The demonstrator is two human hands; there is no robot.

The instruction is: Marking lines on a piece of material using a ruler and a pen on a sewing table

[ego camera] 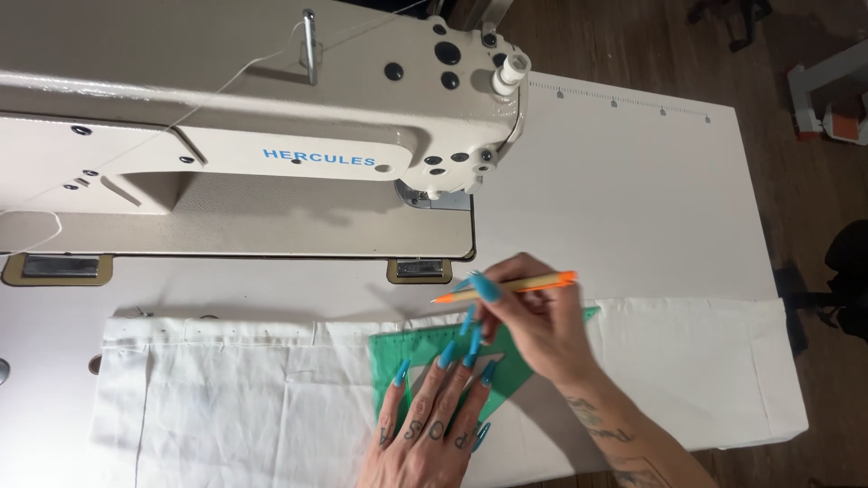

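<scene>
My left hand (429,425) lies flat, fingers spread, on a green triangular ruler (411,351) that rests on white fabric (235,398). My right hand (533,316) crosses over from the right and holds an orange pen (520,285) with its tip pointing left, just above the ruler's upper edge. Both hands have long blue nails. The ruler's far corner shows past my right hand.
A cream industrial sewing machine (226,136) stands at the back left on the white table (624,199), with thread running to a spool pin. The fabric hangs over the table's right front edge. Dark wooden floor (805,226) lies to the right.
</scene>
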